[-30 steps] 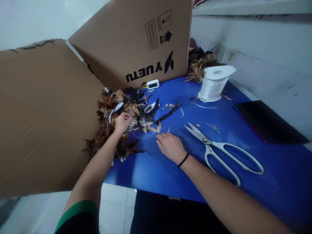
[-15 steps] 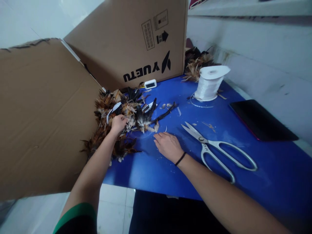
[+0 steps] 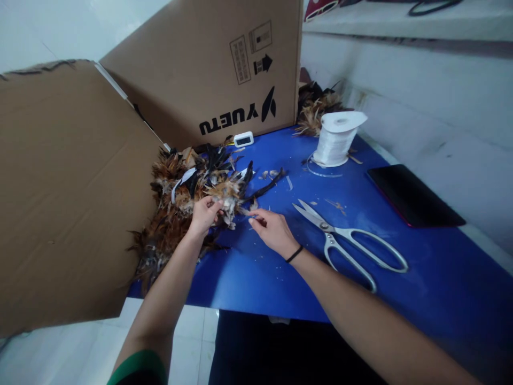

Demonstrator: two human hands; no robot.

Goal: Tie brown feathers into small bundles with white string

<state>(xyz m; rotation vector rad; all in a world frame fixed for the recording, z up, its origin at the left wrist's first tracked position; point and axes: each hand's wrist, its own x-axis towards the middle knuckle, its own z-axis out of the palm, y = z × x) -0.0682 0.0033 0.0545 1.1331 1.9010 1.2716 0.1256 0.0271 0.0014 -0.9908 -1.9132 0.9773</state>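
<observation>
My left hand [image 3: 204,215] is closed in a pinch at the near right side of the feather pile [image 3: 168,224], on a tan and whitish bunch of feathers [image 3: 226,195]. My right hand [image 3: 273,229], with a dark band at the wrist, is just to its right. Its thumb and forefinger come together at the end of a small pale feather [image 3: 243,212]; the exact contact is hard to make out. Brown and black feathers lie around both hands, with a white strip [image 3: 183,182] across the pile. A long dark feather [image 3: 267,187] points to the right.
Large metal scissors [image 3: 326,229] lie partly spread on the blue table [image 3: 248,278]. Behind them stand a spool of white ribbon [image 3: 336,139] and a dark tablet [image 3: 414,195]. Cardboard walls [image 3: 180,69] rise behind and left, with a small white device [image 3: 243,139] at their foot.
My left hand has moved right and slightly nearer with the pale feather bunch. My right hand, flat on the table before, has lifted and drawn its fingers into a pinch.
</observation>
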